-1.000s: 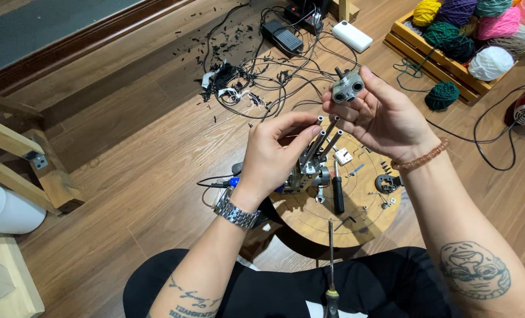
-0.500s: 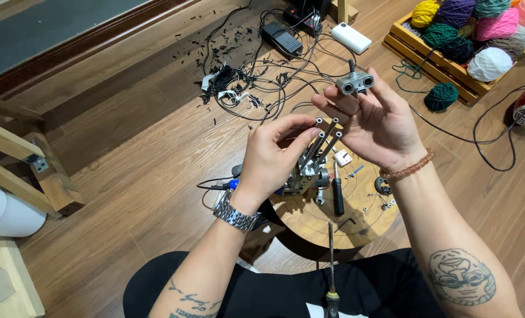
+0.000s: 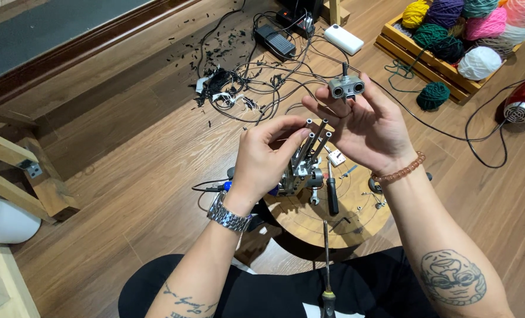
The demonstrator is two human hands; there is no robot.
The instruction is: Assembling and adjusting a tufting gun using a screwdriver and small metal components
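Centre of the frame: the left hand [image 3: 263, 162] pinches the tips of four thin metal rods [image 3: 312, 141] that rise tilted from a small metal assembly [image 3: 301, 175] above the round wooden board [image 3: 333, 221]. Whether the assembly rests on the board or is lifted clear of it cannot be told. The right hand [image 3: 368, 126], palm toward the camera, grips a small grey sensor module [image 3: 345, 88] with two round eyes between fingertips and thumb, just above and right of the rod tips. The module looks light, rigid and hard-shelled; its eyes and the short stub on top seem fragile, so the flat sides of its body are the likely safest hold. The rods appear stiff but slender and smooth, likely to slip or bend if pushed sideways; a grip lower down, near the assembly, would probably be steadier. On the board lie a black-handled tool [image 3: 332, 194], a small white connector [image 3: 335, 157] and loose small parts. A screwdriver [image 3: 327, 265] lies at lower centre, its tip toward the board. A tangle of black cables [image 3: 245, 88], a power adapter [image 3: 277, 41] and a white box [image 3: 345, 40] occupy the upper centre; a crate of yarn balls [image 3: 451, 29] and a red device [image 3: 524, 103] sit at upper right. The cables lie close behind the hands and could snag.
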